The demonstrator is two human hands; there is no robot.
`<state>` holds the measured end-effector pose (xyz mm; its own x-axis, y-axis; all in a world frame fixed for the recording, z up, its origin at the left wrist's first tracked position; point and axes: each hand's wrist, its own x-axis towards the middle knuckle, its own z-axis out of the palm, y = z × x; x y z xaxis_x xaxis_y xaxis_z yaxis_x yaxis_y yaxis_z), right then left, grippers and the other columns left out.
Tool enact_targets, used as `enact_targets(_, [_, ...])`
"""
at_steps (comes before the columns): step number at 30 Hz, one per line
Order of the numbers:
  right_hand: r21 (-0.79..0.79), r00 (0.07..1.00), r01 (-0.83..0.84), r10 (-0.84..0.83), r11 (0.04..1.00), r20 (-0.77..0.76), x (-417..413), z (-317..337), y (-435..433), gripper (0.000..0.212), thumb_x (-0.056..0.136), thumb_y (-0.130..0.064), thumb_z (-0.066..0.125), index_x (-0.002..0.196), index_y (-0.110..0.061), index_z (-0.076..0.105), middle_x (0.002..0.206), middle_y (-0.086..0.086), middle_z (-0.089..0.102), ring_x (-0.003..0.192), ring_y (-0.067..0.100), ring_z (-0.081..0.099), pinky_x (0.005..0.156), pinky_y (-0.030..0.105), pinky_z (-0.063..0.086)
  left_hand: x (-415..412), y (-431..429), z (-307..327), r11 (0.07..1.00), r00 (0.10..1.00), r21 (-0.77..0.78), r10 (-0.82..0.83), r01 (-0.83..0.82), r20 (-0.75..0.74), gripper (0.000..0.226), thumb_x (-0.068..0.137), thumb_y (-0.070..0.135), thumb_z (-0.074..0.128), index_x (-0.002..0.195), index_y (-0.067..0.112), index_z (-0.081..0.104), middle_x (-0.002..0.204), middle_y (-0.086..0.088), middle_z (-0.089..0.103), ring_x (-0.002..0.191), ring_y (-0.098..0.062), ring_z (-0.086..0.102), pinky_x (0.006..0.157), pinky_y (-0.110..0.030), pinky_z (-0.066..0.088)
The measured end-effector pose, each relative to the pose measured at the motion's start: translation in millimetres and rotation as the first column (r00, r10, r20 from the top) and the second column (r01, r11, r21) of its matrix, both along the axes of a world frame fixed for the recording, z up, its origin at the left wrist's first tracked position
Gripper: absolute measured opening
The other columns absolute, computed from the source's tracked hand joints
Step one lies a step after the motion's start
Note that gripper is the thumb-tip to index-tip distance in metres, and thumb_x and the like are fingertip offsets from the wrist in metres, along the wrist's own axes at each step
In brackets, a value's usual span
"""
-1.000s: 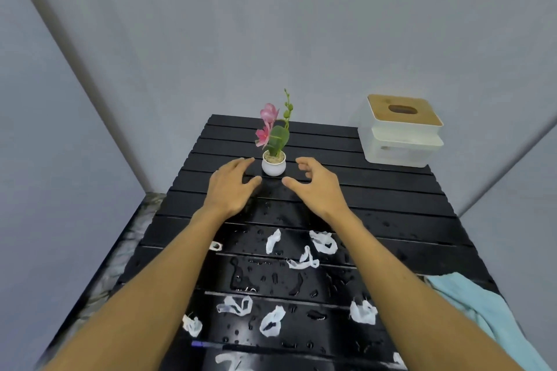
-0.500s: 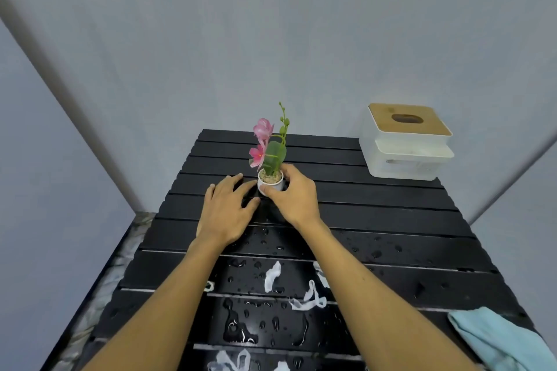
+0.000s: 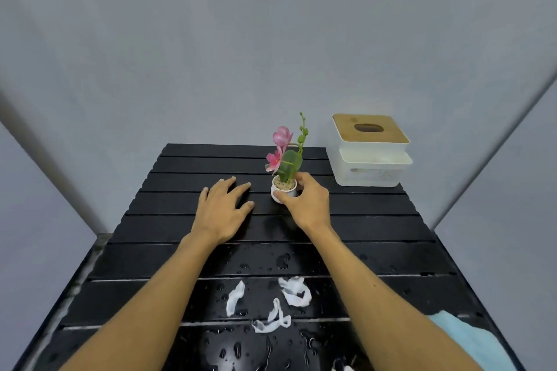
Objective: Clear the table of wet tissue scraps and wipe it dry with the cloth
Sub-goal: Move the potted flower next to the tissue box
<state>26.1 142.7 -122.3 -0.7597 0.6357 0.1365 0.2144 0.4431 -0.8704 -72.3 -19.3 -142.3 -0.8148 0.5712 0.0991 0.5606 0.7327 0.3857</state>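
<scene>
Tissue box (image 3: 370, 156) blocks far right, bare slats (image 3: 193, 166) far left of flower pot (image 3: 283, 190)

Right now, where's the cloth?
Head view, bottom right: the blue cloth lies on the near right corner of the table, just right of the right forearm, partly out of frame.

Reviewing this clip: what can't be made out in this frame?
Head view only:
- The cloth: cut off by the bottom edge.
- Base of the flower pot: hidden by the right hand and its grip; lifted or resting, cannot tell.
- Count of tissue scraps: forearms and the bottom edge hide the near table.
- Inside the tissue box: slot too dark.
</scene>
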Motion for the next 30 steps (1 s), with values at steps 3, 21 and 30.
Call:
enact_targets(3, [-0.029,0.999,0.03,-0.03,0.999,-0.015,-1.3,0.1,17.6,0.038,0.072,-0.034,0.079,0.105,-0.027,0.064,0.089,-0.016,0.063,0.078,-0.003,0.059,0.065,0.007,0.04,-6.2,22.0,1.4,1.0,1.0,0.005,-0.007,0.007,0.021,0.052,0.094,0.051,0.04,0.144,0.037,0.037,0.158,-0.002,0.026,0.147,-0.021,0.013,0.118,-0.048,0.004])
enact_targets(21, [-0.033,0.982,0.133,-0.137,0.991,-0.132,-48.5,-13.7,70.4,0.038,0.078,-0.026,0.075,0.114,-0.019,0.062,0.101,-0.007,0.068,0.088,0.009,0.061,0.074,0.013,0.041,-26.0,51.1,-7.5,0.991,0.979,-0.126,0.007,-0.033,-0.203,0.052,0.094,0.054,0.026,0.143,0.042,0.034,0.148,-0.002,0.035,0.137,-0.024,0.026,0.113,-0.045,0.017])
enact_targets(30, [-0.002,0.976,0.184,-0.183,0.983,-0.121,-68.9,-13.7,80.8,0.037,0.078,-0.025,0.075,0.112,-0.017,0.062,0.107,-0.002,0.07,0.089,0.01,0.058,0.078,0.017,0.041,-31.1,48.4,-11.2,0.998,0.998,-0.069,-0.016,0.012,-0.059,0.061,0.089,0.068,0.024,0.145,0.045,0.027,0.16,0.004,0.018,0.148,-0.017,0.004,0.118,-0.048,-0.002])
